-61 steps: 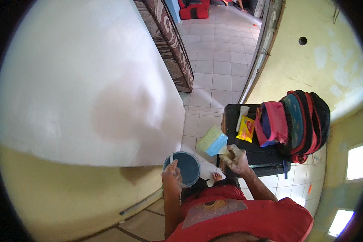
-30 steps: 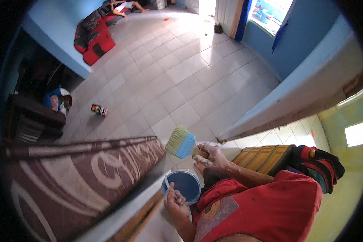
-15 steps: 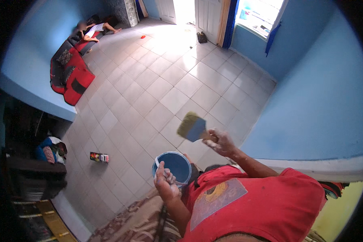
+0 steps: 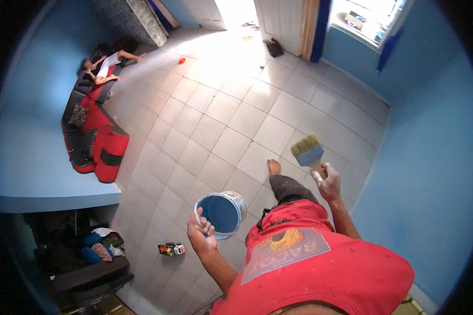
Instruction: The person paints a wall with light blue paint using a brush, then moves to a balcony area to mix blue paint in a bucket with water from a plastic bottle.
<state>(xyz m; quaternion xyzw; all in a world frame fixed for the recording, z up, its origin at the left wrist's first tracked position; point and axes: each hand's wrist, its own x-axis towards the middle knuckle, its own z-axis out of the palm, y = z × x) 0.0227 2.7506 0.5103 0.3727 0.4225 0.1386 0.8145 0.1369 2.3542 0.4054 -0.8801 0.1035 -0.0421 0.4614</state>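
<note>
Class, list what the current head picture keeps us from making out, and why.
Head view:
Brush handle: end hidden by the right hand.
Bucket: underside hidden by its own body.
Bright doorway: scene outside lost in glare.
Red floor item: too small to identify.

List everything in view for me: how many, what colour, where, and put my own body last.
Brush: 1, yellowish and blue, centre right
Bucket: 1, blue inside, lower centre
Sofa: 1, red and black, left
Cushions: at least 2, dark, on sofa
Other person: 1, white shorts, lying on sofa
Small round thing: 1, red, far floor
Bag-like thing: 1, black, near door
Doors: 2, white, far end
Window: 1, pale frame, upper right
Curtain: 1, blue, left of window
Box-like thing: 1, multicoloured, floor, lower left of bucket
Cloth pile: 1, mixed colours, lower left
Floor: 1, pale tiles, middle
Walls: several, blue, both sides
Shirt: 1, red, your torso
Foot: 1, bare, on floor
Left hand: 1, white-smeared, holding bucket
Right hand: 1, white-smeared, holding brush
</note>
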